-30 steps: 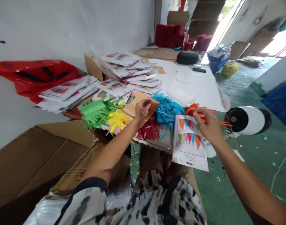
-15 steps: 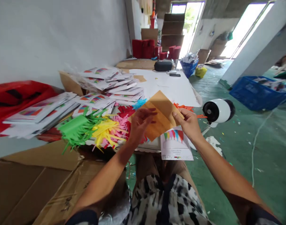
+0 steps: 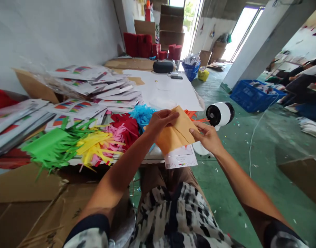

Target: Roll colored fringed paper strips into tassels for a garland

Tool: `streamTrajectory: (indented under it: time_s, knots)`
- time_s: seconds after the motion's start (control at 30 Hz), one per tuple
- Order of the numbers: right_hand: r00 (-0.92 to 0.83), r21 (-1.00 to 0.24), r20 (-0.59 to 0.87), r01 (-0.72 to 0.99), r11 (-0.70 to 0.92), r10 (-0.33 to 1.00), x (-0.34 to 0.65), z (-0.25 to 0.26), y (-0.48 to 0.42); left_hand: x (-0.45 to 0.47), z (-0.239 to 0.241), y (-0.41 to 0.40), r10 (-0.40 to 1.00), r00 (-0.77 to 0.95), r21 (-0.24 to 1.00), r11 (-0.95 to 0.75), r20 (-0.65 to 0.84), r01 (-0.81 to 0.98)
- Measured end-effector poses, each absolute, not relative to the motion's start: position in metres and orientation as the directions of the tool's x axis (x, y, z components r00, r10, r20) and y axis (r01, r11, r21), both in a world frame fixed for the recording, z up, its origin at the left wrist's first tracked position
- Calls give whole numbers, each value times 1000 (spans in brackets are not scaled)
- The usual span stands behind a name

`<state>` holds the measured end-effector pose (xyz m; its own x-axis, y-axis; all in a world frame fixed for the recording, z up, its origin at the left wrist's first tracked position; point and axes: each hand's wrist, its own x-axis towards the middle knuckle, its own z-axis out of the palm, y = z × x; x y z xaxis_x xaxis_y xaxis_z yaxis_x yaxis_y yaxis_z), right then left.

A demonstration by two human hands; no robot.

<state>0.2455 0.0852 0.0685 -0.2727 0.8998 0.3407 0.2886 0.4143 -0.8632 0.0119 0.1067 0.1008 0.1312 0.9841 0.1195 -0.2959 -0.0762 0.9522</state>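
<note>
Between my two hands is a folded sheet of orange-tan paper (image 3: pixel 168 137), tilted above the table's near edge. My left hand (image 3: pixel 161 121) is closed on its upper edge, thumb and fingers together. At the right corner, my right hand (image 3: pixel 208 137) pinches the paper between thumb and fingers. A printed white card (image 3: pixel 181 161) lies partly under the paper and juts over the table edge. Left of the paper are fringed tassels in blue (image 3: pixel 142 115), dark red (image 3: pixel 128 129), pink (image 3: pixel 114 134), yellow (image 3: pixel 93 144) and green (image 3: pixel 50 141). Orange strips (image 3: pixel 199 119) show behind my right hand.
Piles of printed white packets (image 3: pixel 96 88) cover the table's left side. A black case (image 3: pixel 163 66) and a phone (image 3: pixel 176 77) lie farther back. A white fan (image 3: pixel 220 113) stands at right, with blue crates (image 3: pixel 251 96) on the floor. Brown cardboard (image 3: pixel 26 206) is at lower left.
My left hand, whose fingers were apart over the paper, now grips its upper edge. The paper is folded over more and looks smaller. The whole view has turned to the right.
</note>
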Motion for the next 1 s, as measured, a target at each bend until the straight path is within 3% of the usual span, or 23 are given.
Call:
streamTrajectory:
  time_s: [0.1, 0.27, 0.53, 0.73, 0.87, 0.93, 1.0]
  knots:
    - [-288, -778, 393, 403, 482, 873, 247, 75, 80, 15, 97, 103, 981, 187, 962, 6, 47, -274]
    - [-158, -574, 644, 548, 609, 749, 232, 84, 77, 24, 87, 91, 983, 179, 962, 6, 45, -274]
    - [-72, -383, 798, 706, 596, 598, 216, 75, 75, 31, 83, 85, 993, 114, 945, 12, 26, -326]
    - [-120, -324, 795, 744, 584, 594, 214, 69, 76, 26, 81, 81, 996, 86, 958, 18, 7, -286]
    - [-260, -263, 789, 676, 688, 557, 207, 65, 73, 13, 78, 79, 1000, -6, 965, 21, -23, -262]
    - [-248, -318, 803, 590, 742, 541, 205, 65, 70, -5, 80, 83, 994, -108, 975, -16, -9, -224]
    - [-131, -458, 797, 506, 731, 590, 207, 65, 70, -34, 86, 92, 969, -244, 990, -79, 48, -120]
